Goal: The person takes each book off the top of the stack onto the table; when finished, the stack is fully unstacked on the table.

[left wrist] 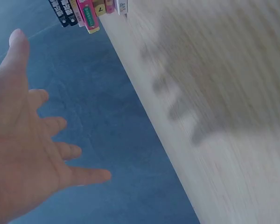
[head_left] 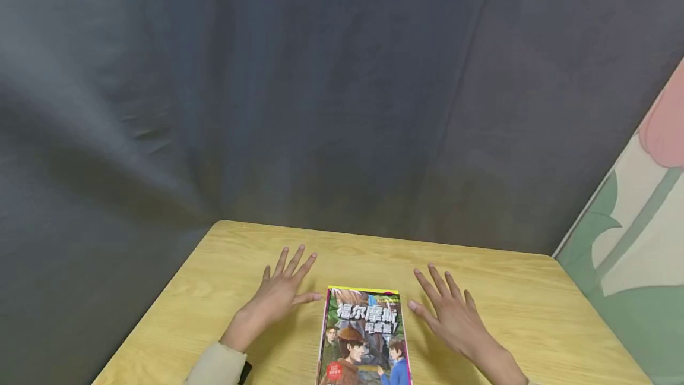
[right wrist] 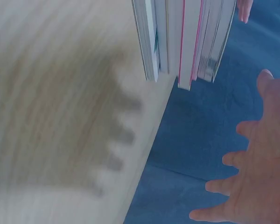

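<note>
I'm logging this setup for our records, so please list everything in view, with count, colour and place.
Books: several, exact count unclear; mixed colours; stacked on the table between the hands, illustrated cover on top.
Table: one; light wood; under the books.
Curtain: one visible expanse; dark blue-grey; behind and left of the table.
Flowered panel: one; cream, pink and green; far right.
Strap: one, partly hidden; black; by the left cuff.
Sleeves: two; beige; at the wrists, the right just a sliver.
Left grip: one; bare; left of the books, fingers spread.
Right grip: one; bare; right of the books, fingers spread.
</note>
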Motion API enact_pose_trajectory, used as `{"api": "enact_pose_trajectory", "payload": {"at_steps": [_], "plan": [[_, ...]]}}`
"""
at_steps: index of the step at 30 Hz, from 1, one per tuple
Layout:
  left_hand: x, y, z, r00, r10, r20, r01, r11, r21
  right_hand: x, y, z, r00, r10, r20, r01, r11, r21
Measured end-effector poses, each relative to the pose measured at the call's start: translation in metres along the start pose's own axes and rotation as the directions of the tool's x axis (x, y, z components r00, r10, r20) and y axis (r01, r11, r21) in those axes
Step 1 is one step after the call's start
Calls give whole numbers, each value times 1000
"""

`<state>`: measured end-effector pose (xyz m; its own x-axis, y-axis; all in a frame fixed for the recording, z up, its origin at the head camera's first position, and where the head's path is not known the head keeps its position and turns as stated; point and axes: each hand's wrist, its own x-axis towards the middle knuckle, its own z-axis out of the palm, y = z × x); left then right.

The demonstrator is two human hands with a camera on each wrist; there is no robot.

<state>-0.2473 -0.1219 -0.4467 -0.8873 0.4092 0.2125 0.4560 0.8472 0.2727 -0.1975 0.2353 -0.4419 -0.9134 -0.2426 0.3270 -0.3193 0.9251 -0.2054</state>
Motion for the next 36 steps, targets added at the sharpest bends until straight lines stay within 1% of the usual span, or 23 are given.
{"api": "enact_pose_trajectory", "payload": {"at_steps": [6, 11, 14, 17, 20, 21, 23, 24, 26, 28, 29, 31, 32, 34, 36], "plan": [[-3, -1, -2, 1000, 9, -15, -9, 1000, 7, -6, 0, -3, 1000, 11, -12, -11, 1000, -5], [-8, -4, -2, 1000, 0, -8, 1, 1000, 12, -11, 1, -3, 1000, 19, -4, -19, 1000, -3], [-12, -3, -3, 1000, -10, -3, 10, 1000, 6, -15, -1, -3, 1000, 15, -4, -15, 1000, 9], [-17, 5, -4, 1000, -6, -7, 6, 1000, -9, -19, -3, -3, 1000, 1, -6, -1, 1000, 25], [-26, 18, -5, 1000, 21, -5, -22, 998, -54, -22, -7, -3, 1000, -8, -5, 8, 999, 46], [-29, 24, -4, 999, 35, 3, -34, 996, -84, -24, -8, -3, 1000, -7, 2, 7, 998, 57], [-38, 34, -1, 997, 62, 45, -54, 985, -163, -29, -12, -3, 1000, -11, 19, 9, 995, 96], [-42, 40, 0, 994, 76, 75, -58, 974, -220, -32, -15, -3, 999, -12, 40, 7, 992, 128], [-49, 48, 4, 984, 102, 148, -45, 936, -348, -39, -19, -3, 994, -19, 104, -4, 977, 214], [-53, 55, 8, 971, 122, 207, -12, 884, -468, -45, -23, -2, 982, -36, 187, -27, 945, 325], [-54, 56, 11, 966, 128, 224, 7, 855, -518, -48, -25, -2, 973, -45, 225, -44, 926, 374], [-56, 57, 15, 962, 135, 237, 32, 807, -590, -53, -28, -1, 953, -51, 297, -92, 889, 449], [-56, 56, 17, 963, 134, 235, 41, 788, -615, -55, -29, -1, 945, -55, 323, -113, 872, 477], [-59, 51, 19, 963, 129, 235, 58, 755, -653, -58, -30, 1, 935, -66, 349, -134, 845, 517], [-63, 44, 19, 958, 139, 250, 83, 701, -708, -61, -31, 3, 928, -80, 364, -141, 829, 541]]}}
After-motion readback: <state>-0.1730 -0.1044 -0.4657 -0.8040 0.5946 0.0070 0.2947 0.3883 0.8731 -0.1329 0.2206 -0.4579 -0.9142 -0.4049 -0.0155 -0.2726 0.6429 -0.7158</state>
